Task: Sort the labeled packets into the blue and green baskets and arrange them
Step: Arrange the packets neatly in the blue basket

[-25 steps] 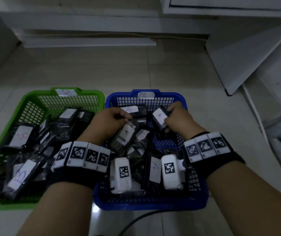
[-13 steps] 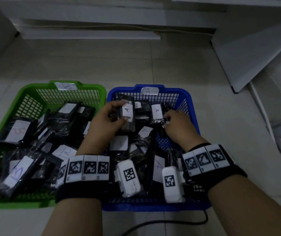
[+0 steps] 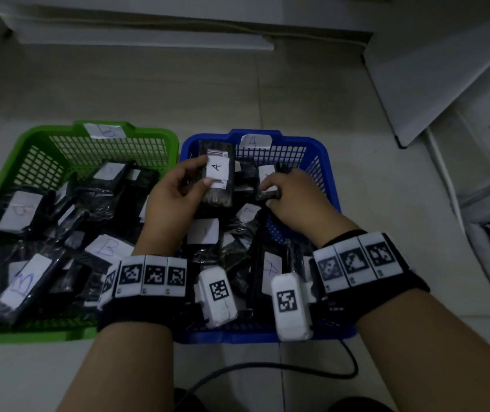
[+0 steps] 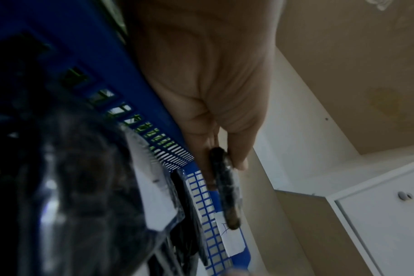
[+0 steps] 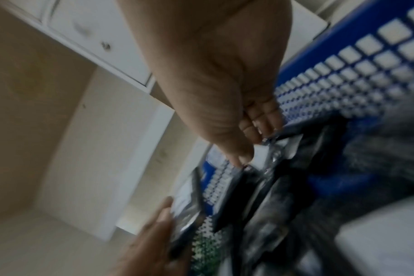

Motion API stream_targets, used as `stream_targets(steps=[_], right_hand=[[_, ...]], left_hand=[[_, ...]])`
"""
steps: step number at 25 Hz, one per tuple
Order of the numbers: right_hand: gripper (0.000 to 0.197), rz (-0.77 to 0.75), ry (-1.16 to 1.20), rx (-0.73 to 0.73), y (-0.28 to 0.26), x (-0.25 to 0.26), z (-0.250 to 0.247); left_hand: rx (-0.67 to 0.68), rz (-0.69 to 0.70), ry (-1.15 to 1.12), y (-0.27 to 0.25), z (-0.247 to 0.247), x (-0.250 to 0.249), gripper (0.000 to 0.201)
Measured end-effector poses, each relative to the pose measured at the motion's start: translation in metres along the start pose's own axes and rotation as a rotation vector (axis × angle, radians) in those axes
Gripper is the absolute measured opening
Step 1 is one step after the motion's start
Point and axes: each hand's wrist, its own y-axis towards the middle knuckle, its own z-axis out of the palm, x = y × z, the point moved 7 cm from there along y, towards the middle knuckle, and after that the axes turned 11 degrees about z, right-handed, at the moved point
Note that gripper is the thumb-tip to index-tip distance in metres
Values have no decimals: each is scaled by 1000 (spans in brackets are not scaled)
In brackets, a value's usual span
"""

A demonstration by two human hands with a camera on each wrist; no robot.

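The left hand pinches a flat black packet labeled A by its left edge, upright over the far left corner of the blue basket. It looks light, fairly stiff, in glossy wrap likely to slip, so gripping the long edges seems best. The right hand has its fingers curled round another packet near the far wall. Loose packets crowd the basket floor; the green basket sits just left.
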Motion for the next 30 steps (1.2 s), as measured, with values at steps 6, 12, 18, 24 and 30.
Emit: stream_targets(steps=[6,12,18,24,30], right_hand=[[46,70,168,204,-20,13,47],[3,296,767,234,-37,-9,27],[26,267,865,-93,-20,-32,-23],[30,134,175,-208,14,-24,-27],[34,7,-21,-29,8,-16,1]], left_hand=[[-60,-18,-33,-3,-8,-3,25],[-77,10,-38,-1,-9,-34,34],[22,-10,271,-15,4,-2,33],[125,-111,165,-16,13,6,32],[167,-206,-38,-13,24,8,41]])
